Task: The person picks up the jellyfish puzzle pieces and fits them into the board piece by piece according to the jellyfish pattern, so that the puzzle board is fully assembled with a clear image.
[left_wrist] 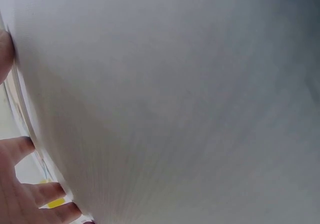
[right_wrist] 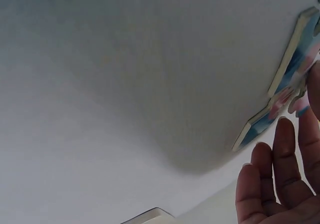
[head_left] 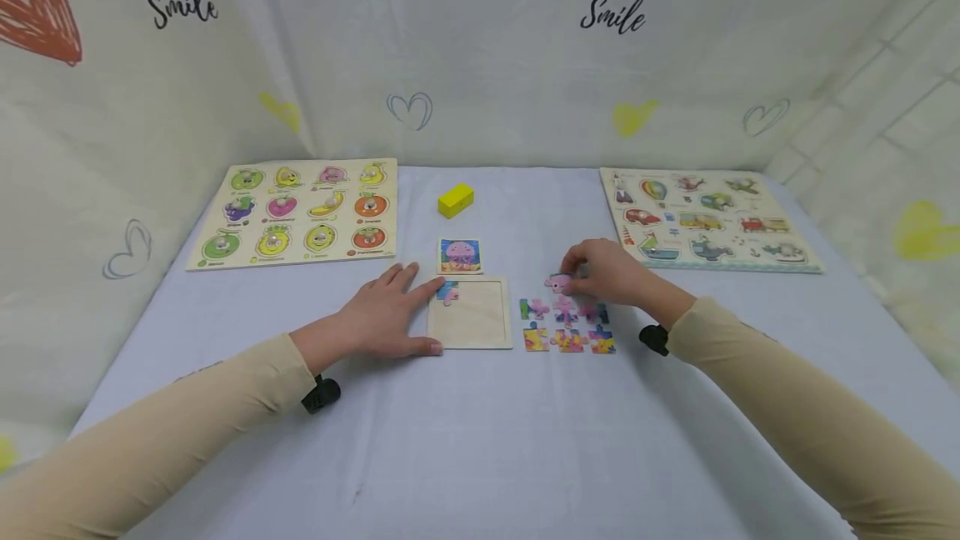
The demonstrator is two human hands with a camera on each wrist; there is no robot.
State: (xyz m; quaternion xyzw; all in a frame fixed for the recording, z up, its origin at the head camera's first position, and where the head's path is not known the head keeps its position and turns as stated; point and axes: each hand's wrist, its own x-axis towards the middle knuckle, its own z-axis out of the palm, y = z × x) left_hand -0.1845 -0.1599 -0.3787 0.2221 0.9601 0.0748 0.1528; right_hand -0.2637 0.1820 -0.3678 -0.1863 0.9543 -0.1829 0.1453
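- Sleeves [head_left: 187,402], tan: over tabletop [head_left: 480,457].
- Left hand [head_left: 382,311]: fingers spread, touching left edge of tray [head_left: 474,330].
- Corner piece [head_left: 447,291]: tray's far left corner.
- Right hand [head_left: 611,273]: pinching pink piece [head_left: 557,282].
- Loose pieces [head_left: 569,342]: rows, off tray's right edge.
- Card [head_left: 460,256]: beside tray's far edge.
- Yellow block [head_left: 456,201]: near tabletop's far edge.
- Fruit board [head_left: 303,222]: far left corner.
- Vehicle board [head_left: 723,244]: far right corner.

Narrow gap between wooden jigsaw tray [head_left: 480,327] and loose jigsaw pieces [head_left: 602,341]
White tablecloth [head_left: 480,448] lies open at the near side; left hand [head_left: 384,312] bars the tray's left, picture card [head_left: 460,256] its far edge.
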